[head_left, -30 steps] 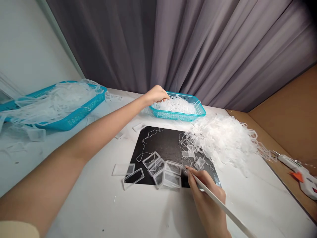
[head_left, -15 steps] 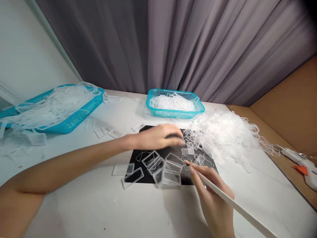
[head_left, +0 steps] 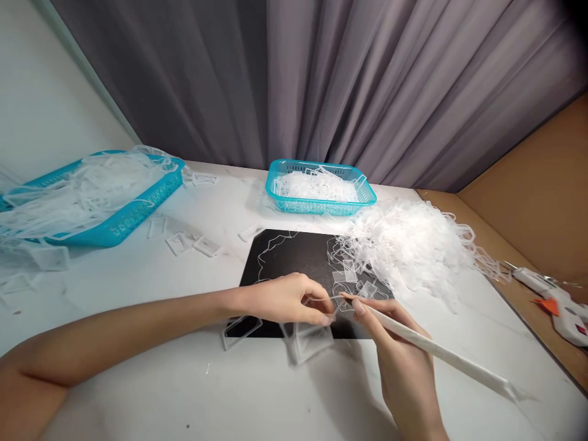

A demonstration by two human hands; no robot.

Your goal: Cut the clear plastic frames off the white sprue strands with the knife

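Observation:
My left hand (head_left: 287, 299) lies over the clear plastic boxes (head_left: 312, 340) at the near edge of the black mat (head_left: 294, 257), its fingertips pinched on a small clear piece. My right hand (head_left: 399, 361) grips a long white stick (head_left: 441, 354) like a pen, with its tip meeting the left fingertips. A clear frame (head_left: 241, 329) lies just left of my left hand. A heap of white plastic strips (head_left: 408, 245) spreads over the mat's right side.
A small teal basket (head_left: 319, 205) of white strips stands behind the mat. A large teal basket (head_left: 119, 223) overflowing with strips sits far left, loose clear pieces (head_left: 184, 244) beside it. A glue gun (head_left: 558, 309) lies on the brown board at right. Grey curtains hang behind.
My left hand left the small basket, swept back across the mat and now pinches a piece over the clear boxes. The stick's tip has moved in to meet it.

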